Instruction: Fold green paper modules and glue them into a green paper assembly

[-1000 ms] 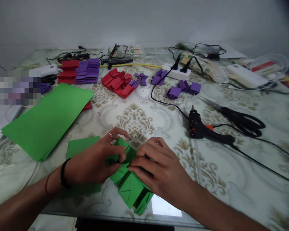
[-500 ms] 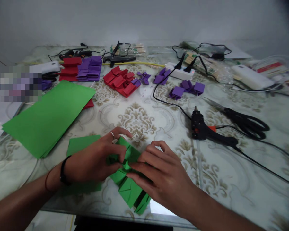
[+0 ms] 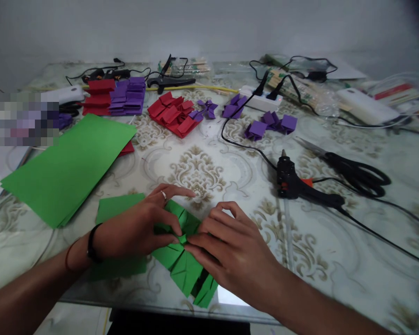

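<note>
A folded green paper [image 3: 186, 272], creased into several raised pleats, lies near the table's front edge under both hands. My left hand [image 3: 148, 223], with a ring and wristbands, pinches a small raised fold at its middle between thumb and index finger; the other fingers stretch out above. From the right, my right hand [image 3: 230, 242] pinches the same fold with its thumb and fingertips, its other fingers curled. Part of the folded paper is hidden behind the fingers. Flat green paper [image 3: 120, 207] lies beneath my left wrist.
Large green sheets [image 3: 70, 167] are stacked at left. Folded red paper [image 3: 174, 114] and purple pieces [image 3: 254, 130] lie farther back. On the right are a black glue gun [image 3: 293, 181], its cord, and scissors [image 3: 356, 172]. A white power strip [image 3: 260, 100] stands behind.
Both hands stay on the green paper, fingertips shifting slightly at the central fold. My left hand's upper fingers have straightened a little. The whole view has shifted slightly.
</note>
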The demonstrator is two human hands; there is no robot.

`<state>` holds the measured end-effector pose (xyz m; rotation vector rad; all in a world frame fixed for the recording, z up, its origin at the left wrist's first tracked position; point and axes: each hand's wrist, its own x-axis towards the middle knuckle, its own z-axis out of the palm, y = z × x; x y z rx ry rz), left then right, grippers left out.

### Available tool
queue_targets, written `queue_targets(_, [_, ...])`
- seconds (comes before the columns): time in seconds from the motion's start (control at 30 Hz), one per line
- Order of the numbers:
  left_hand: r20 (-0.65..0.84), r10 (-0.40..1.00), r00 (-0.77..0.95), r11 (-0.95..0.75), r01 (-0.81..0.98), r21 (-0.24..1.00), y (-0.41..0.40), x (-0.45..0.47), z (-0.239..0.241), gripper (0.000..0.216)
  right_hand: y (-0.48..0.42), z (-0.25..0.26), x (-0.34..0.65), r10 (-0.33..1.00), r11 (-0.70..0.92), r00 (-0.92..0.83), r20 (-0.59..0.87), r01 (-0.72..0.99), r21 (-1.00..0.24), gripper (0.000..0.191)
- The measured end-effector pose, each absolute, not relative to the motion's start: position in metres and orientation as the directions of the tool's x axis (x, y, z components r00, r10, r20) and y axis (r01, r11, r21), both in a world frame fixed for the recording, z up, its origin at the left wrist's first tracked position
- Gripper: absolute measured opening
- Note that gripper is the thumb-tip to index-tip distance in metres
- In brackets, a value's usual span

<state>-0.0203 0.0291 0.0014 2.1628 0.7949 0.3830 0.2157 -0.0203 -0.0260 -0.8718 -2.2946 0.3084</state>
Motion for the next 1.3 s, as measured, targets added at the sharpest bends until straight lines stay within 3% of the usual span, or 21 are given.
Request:
queue_targets(0.37, [-0.063,0.703,0.708,-0.315,0.389,0.866,0.034,-0.022,0.003,0.004,-0.022,-0.019,0.217,0.687,0.725,-0.487,0.54,0.515,-0.458,0.016])
queue_targets(0.9, [0.15,0.73,0.667,-0.517,0.394,0.76,0.028,-0.014,-0.004,0.013,-0.022,-0.017,0.216,0.679,0.72,-0.48,0.556,0.583,-0.376,0.012])
queue_targets(1.13, [0.124,0.735,0.667,-0.425,0.311,0.85,0.034,-0.019,-0.012,0.012,-0.023,-0.019,0.214,0.672,0.708,-0.424,0.607,0.608,-0.359,0.009])
queue_targets(1.3, [0.126,0.736,0.665,-0.435,0.323,0.84,0.035,-0.019,-0.016,0.015,-0.023,-0.02,0.213,0.66,0.719,-0.452,0.6,0.612,-0.33,0.012])
